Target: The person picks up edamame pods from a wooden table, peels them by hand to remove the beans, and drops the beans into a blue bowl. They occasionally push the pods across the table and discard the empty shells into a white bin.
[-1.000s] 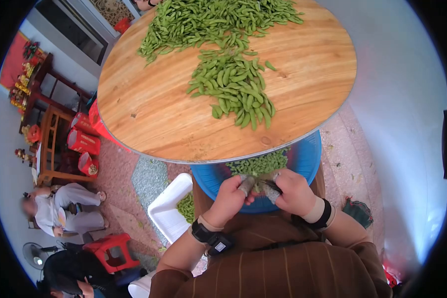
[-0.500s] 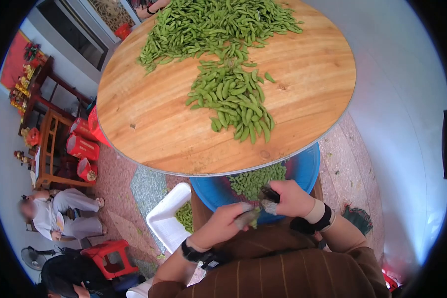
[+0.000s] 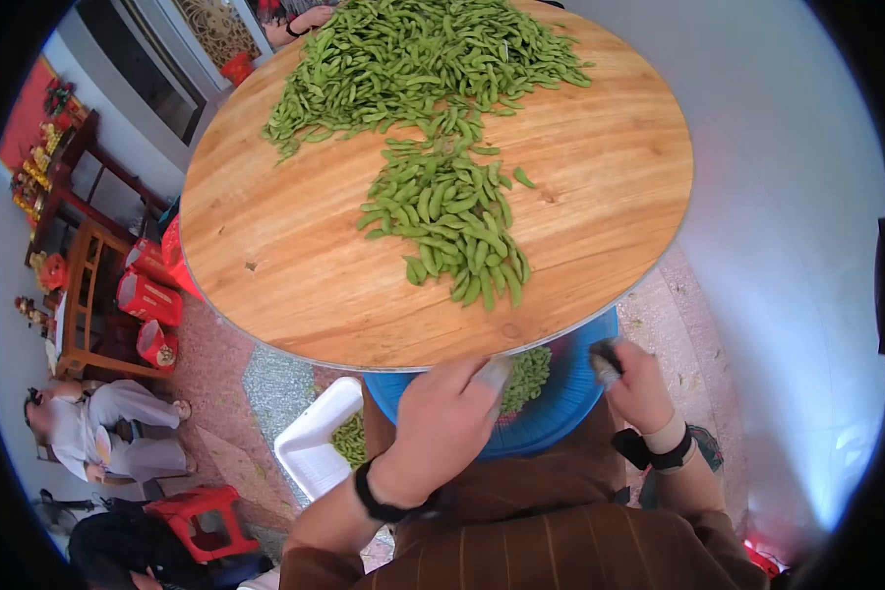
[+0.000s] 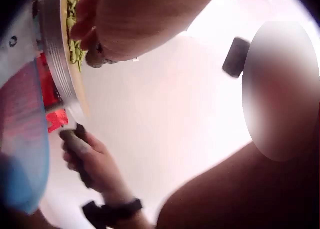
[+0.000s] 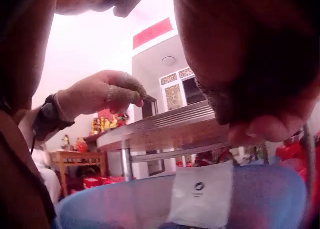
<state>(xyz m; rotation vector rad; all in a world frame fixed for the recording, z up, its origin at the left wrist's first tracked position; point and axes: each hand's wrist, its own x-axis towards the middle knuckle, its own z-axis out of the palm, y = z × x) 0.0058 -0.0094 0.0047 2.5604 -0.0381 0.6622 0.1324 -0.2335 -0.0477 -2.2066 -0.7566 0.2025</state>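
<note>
Shelled beans are being held in the basin, many pods left; the left hand is being held open, a dark thing gripped in the right hand

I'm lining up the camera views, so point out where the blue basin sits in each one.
Head: lower centre, partly under the table edge.
Left wrist: along the left edge, mostly the lower half.
Right wrist: across the bottom.
Shared landmark: the blue basin lies near the round table's metal rim in all three.
</note>
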